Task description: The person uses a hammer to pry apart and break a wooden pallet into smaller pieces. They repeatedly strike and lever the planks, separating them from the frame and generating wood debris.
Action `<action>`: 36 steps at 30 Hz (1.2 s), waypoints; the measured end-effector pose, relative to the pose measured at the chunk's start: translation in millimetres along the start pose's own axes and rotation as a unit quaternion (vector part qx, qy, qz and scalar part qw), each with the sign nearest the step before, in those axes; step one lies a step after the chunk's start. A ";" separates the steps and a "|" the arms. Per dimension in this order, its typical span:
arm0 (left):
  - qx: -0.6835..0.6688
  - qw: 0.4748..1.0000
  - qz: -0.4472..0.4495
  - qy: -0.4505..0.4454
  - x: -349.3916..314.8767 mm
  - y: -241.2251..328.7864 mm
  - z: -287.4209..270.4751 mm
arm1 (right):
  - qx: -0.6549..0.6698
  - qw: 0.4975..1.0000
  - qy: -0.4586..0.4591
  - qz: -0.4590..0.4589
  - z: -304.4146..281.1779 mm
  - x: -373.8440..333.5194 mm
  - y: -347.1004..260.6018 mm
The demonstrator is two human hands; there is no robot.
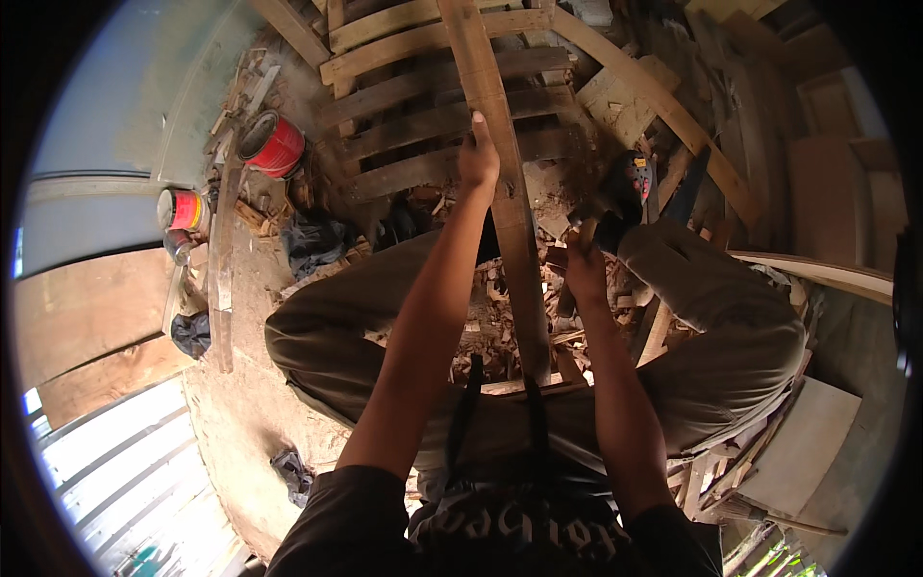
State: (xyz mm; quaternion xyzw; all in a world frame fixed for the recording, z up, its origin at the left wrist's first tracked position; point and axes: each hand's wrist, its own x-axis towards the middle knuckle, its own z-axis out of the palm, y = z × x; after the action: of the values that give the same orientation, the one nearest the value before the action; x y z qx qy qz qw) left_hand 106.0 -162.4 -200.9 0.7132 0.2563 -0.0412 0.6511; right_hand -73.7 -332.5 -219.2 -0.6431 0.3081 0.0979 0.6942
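A long wooden plank (514,212) runs from the far edge down to my lap, between my bent legs. My left hand (478,162) grips its left edge, thumb lying along the top face and the other fingers hidden underneath. To the right of the plank, my right hand (585,267) is closed around the handle of a hammer (565,302). The hammer's head end, above the fist, is dark and partly blurred, apart from the plank in this view. Beneath both hands, wood chips (476,332) litter the ground.
A slatted wooden pallet (413,120) lies ahead. At the left stand a red can (272,144) and a smaller red-and-white can (180,209), near black plastic bags (312,240). A handsaw (687,188) leans by my right foot. Loose boards (663,96) lie at the right.
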 end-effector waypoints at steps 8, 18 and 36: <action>0.036 0.982 0.160 0.095 -26.2 16.8 28.9 | 0.124 0.991 -0.051 -0.006 -5.5 5.8 8.0; 0.068 0.966 0.221 0.116 -30.9 -8.0 27.0 | 0.069 0.997 -0.021 0.002 1.1 0.1 -6.9; 0.069 0.971 0.213 0.087 -61.2 -25.9 14.5 | -0.174 0.979 -0.080 -0.071 3.3 -3.1 17.3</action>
State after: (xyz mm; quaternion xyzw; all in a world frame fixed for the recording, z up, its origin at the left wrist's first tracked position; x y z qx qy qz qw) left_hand 46.1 -194.8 -202.6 0.7956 0.1505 0.1432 0.5690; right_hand -84.4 -325.9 -231.9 -0.7643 0.1834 0.1511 0.5995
